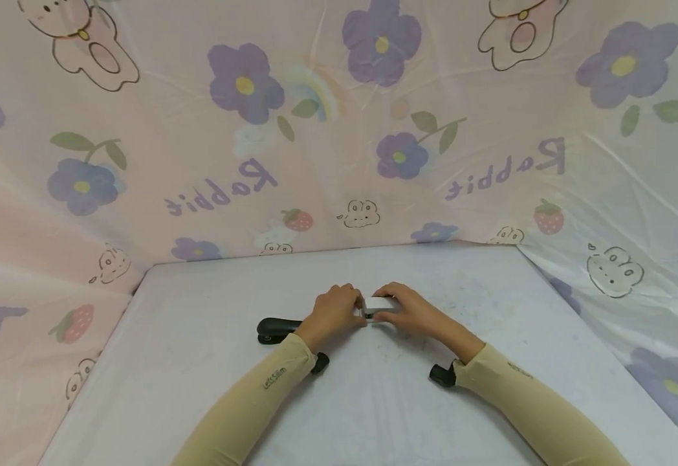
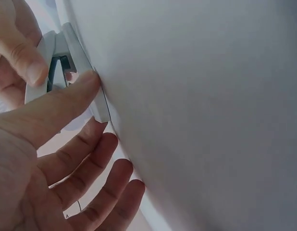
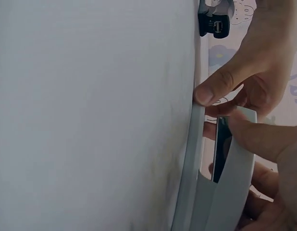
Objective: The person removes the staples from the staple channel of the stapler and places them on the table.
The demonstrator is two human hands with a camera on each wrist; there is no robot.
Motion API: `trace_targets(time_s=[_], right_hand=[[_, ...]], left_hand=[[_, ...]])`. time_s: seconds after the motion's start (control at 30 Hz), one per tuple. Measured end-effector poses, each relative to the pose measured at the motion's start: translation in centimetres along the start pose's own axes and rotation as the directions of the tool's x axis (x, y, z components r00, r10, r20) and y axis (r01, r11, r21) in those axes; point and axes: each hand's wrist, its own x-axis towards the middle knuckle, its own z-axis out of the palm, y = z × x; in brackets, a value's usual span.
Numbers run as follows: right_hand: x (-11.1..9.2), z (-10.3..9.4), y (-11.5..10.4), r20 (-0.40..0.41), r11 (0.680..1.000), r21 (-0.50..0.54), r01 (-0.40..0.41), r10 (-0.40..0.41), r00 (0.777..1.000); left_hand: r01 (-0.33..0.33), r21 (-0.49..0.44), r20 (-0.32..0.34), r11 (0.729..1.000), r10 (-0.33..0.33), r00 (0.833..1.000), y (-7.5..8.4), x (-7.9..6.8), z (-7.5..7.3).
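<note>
A white stapler (image 1: 380, 303) stands on the table between both hands, its upper arm raised off the base. My right hand (image 1: 413, 312) grips that upper arm, thumb on the near side and fingers on the far side. At the front end of the base, my left hand (image 1: 332, 313) pinches with thumb and fingers. The right wrist view shows the gap between the white upper arm (image 3: 235, 178) and the base (image 3: 187, 168), with a dark metal strip inside. Fingers hide part of the stapler in each view.
A black stapler (image 1: 275, 329) lies left of the left hand, partly hidden behind that forearm. Black wrist cameras hang below both sleeves. The white table (image 1: 199, 304) meets a patterned cloth (image 1: 316, 162) at the back and sides.
</note>
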Motion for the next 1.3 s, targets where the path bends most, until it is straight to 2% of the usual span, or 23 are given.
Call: trace_targets(time_s=[0.17, 0.33, 0.57, 0.8, 0.97, 1.03, 1.1, 1.3], right_hand=[[0.3, 0.1, -0.3, 0.002, 0.997, 0.033, -0.072, 0.072, 0.997], [0.5, 0.0, -0.5, 0.008, 0.992, 0.053, -0.119, 0.118, 0.993], [0.5, -0.2, -0.5, 0.014, 0.984, 0.072, -0.162, 0.162, 0.987], [0.3, -0.6, -0.4, 0.027, 0.973, 0.128, -0.190, 0.188, 0.982], [0.0, -1.3, 0.9, 0.040, 0.939, 0.256, -0.228, 0.225, 0.974], [-0.1, -1.5, 1.4, 0.042, 0.927, 0.300, -0.223, 0.221, 0.974], [-0.2, -1.7, 1.5, 0.034, 0.931, 0.306, -0.198, 0.197, 0.980], [-0.3, -2.1, 1.3, -0.064, 0.978, 0.196, -0.076, 0.090, 0.994]], left_hand=[[0.000, 0.017, 0.004, 1.000, 0.000, 1.000, 0.2, 0.0, -0.3], [0.021, 0.058, 0.012, 0.998, -0.022, 1.000, 0.5, 0.2, 0.0], [0.049, 0.124, 0.026, 0.991, -0.053, 0.998, 0.9, 0.6, 0.4], [0.050, 0.156, 0.034, 0.986, -0.056, 0.998, 1.4, 0.8, 0.4], [0.040, 0.178, 0.023, 0.983, -0.045, 0.999, 1.5, 0.7, 0.6], [0.035, 0.194, 0.023, 0.980, -0.040, 0.999, 1.4, 0.8, 0.8], [0.033, 0.207, 0.026, 0.978, -0.039, 0.999, 1.3, 1.0, 0.9], [0.025, 0.220, 0.027, 0.975, -0.031, 0.999, 1.4, 1.0, 0.7]])
